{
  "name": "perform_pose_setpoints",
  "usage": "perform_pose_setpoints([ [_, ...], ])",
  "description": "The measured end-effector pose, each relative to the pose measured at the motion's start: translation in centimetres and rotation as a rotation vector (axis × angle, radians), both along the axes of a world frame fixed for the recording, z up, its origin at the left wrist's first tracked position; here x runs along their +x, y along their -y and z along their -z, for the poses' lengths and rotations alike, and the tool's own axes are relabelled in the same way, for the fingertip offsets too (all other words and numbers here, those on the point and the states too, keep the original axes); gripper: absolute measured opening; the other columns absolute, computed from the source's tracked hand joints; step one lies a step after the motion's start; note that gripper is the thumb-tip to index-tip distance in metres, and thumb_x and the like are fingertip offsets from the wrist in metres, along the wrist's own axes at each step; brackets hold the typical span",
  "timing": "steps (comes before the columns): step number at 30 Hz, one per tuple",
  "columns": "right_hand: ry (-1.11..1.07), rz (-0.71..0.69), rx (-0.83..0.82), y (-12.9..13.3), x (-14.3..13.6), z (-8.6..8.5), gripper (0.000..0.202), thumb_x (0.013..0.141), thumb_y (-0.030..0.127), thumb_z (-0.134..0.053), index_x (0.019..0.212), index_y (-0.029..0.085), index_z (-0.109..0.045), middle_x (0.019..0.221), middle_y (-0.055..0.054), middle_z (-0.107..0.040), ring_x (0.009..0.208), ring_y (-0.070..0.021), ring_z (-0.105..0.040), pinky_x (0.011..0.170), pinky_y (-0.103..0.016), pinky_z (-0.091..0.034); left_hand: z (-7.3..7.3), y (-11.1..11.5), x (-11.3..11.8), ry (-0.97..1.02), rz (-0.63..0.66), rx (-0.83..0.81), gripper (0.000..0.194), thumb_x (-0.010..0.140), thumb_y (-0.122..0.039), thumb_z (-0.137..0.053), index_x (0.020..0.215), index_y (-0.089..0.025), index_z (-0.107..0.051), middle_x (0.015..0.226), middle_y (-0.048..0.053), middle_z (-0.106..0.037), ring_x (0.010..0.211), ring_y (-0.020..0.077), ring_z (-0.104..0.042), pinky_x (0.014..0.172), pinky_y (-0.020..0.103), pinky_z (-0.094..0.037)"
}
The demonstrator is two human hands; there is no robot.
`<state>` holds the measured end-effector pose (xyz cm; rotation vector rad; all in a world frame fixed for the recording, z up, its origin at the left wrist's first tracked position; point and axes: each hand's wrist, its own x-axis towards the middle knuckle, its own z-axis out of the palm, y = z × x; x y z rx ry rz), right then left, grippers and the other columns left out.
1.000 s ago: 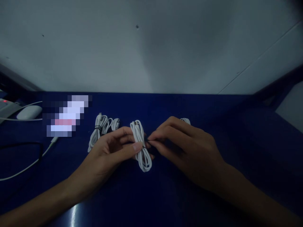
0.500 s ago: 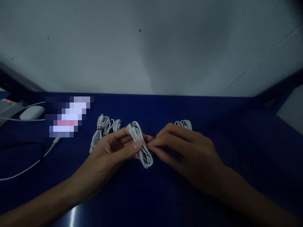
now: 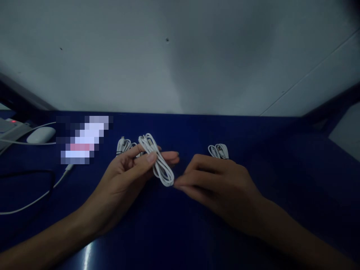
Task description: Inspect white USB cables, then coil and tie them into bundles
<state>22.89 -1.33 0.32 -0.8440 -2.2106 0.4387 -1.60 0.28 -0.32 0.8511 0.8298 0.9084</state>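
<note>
My left hand [image 3: 129, 176] grips a coiled white charging cable [image 3: 161, 167], with the thumb across the bundle and the fingers behind it. A metal plug shows near the top of the coil, and no band is visible around it. Close to the coil's lower end is my right hand [image 3: 216, 187], thumb and forefinger pinched together. Whatever those fingertips may hold is too small to make out. Behind my left hand lies another white cable bundle [image 3: 123, 144] with a black tie, partly covered. A further white coil [image 3: 219, 150] sits just beyond my right hand.
On the left of the blue table [image 3: 182, 232] lies a phone-like blurred bright screen [image 3: 87, 138] with a white cord [image 3: 60, 179] plugged in. A white rounded case [image 3: 41, 135] and a power strip [image 3: 11, 129] with a red light are beside it. A pale wall [image 3: 140, 75] rises behind.
My left hand has carried the cable slightly up and left, away from the right hand. The black strip seen on the coil earlier no longer shows. My right fingertips have dropped slightly, still pinched.
</note>
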Motion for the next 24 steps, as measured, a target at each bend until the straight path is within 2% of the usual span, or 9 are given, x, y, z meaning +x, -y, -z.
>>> perform_pose_setpoints([
  [2, -0.064, -0.01, -0.075, 0.1, -0.1, -0.5, 0.01, 0.101, 0.007, -0.078, 0.1, 0.017, -0.081, 0.094, -0.001, -0.076, 0.075, -0.0095, -0.069, 0.067, -0.022, -0.053, -0.4, -0.2, 0.2, -0.003, -0.08, 0.003, 0.018, 0.11, -0.032, -0.072, 0.114, -0.019, -0.083, 0.115, 0.01, -0.086, 0.113, 0.0227, -0.079, 0.104, 0.03, -0.062],
  [5, -0.172, 0.034, -0.352, 0.4, -0.2, -1.6, 0.011, 0.096, 0.01, -0.083, 0.095, 0.021, -0.081, 0.086, 0.003, -0.075, 0.069, -0.0091, -0.067, 0.061, -0.02, -0.052, -1.2, -0.5, 0.5, 0.005, -0.17, -0.018, 0.01, 0.106, -0.022, -0.072, 0.101, -0.018, -0.079, 0.092, 0.005, -0.076, 0.088, 0.0178, -0.075, 0.085, 0.026, -0.063],
  [7, -0.236, 0.087, -0.53, 0.6, -0.2, -2.2, 0.011, 0.097, 0.015, -0.084, 0.092, 0.023, -0.081, 0.079, 0.005, -0.073, 0.067, -0.0096, -0.066, 0.058, -0.019, -0.051, -1.4, -0.6, 0.7, 0.029, -0.171, -0.046, 0.005, 0.101, -0.014, -0.073, 0.099, -0.017, -0.077, 0.079, 0.001, -0.064, 0.073, 0.0142, -0.064, 0.073, 0.025, -0.06],
  [9, -0.281, 0.117, -0.641, 0.6, -0.1, -2.5, 0.009, 0.099, 0.02, -0.083, 0.091, 0.025, -0.082, 0.074, 0.005, -0.072, 0.063, -0.01, -0.063, 0.055, -0.019, -0.05, -1.4, -0.5, 0.7, 0.051, -0.121, -0.063, 0.004, 0.097, -0.017, -0.075, 0.101, -0.018, -0.077, 0.07, -0.003, -0.052, 0.062, 0.012, -0.052, 0.065, 0.024, -0.056],
  [11, -0.314, 0.123, -0.688, 0.5, -0.1, -2.4, 0.008, 0.1, 0.024, -0.082, 0.092, 0.025, -0.083, 0.073, 0.003, -0.071, 0.06, -0.0107, -0.061, 0.053, -0.02, -0.048, -1.1, -0.2, 0.5, 0.004, -0.041, -0.051, 0.01, 0.098, -0.028, -0.079, 0.102, -0.018, -0.078, 0.065, -0.005, -0.045, 0.057, 0.0107, -0.043, 0.06, 0.023, -0.052],
  [14, -0.346, 0.125, -0.72, 0.3, -0.1, -2.1, 0.009, 0.101, 0.028, -0.081, 0.093, 0.025, -0.084, 0.075, 0.001, -0.072, 0.062, -0.0126, -0.061, 0.053, -0.023, -0.047, -0.5, 0.4, 0.1, -0.16, 0.038, 0.027, 0.021, 0.1, -0.042, -0.082, 0.099, -0.021, -0.081, 0.059, -0.006, -0.045, 0.053, 0.0093, -0.04, 0.052, 0.02, -0.043],
  [17, -0.352, 0.128, -0.743, 0.3, -0.2, -2.0, 0.009, 0.101, 0.027, -0.081, 0.093, 0.025, -0.084, 0.076, 0.001, -0.074, 0.063, -0.0131, -0.063, 0.054, -0.023, -0.048, -0.2, 0.7, 0.0, -0.247, 0.049, 0.075, 0.025, 0.102, -0.046, -0.08, 0.096, -0.022, -0.082, 0.057, -0.006, -0.045, 0.051, 0.0082, -0.038, 0.048, 0.019, -0.034],
  [24, -0.324, 0.171, -0.71, 0.4, -0.5, -1.9, 0.009, 0.098, 0.021, -0.08, 0.09, 0.025, -0.082, 0.072, 0.003, -0.072, 0.06, -0.0104, -0.062, 0.052, -0.018, -0.049, -0.2, 0.5, 0.2, -0.255, 0.029, 0.052, 0.027, 0.101, -0.048, -0.081, 0.09, -0.023, -0.084, 0.055, -0.006, -0.044, 0.049, 0.0084, -0.034, 0.046, 0.02, -0.034],
])
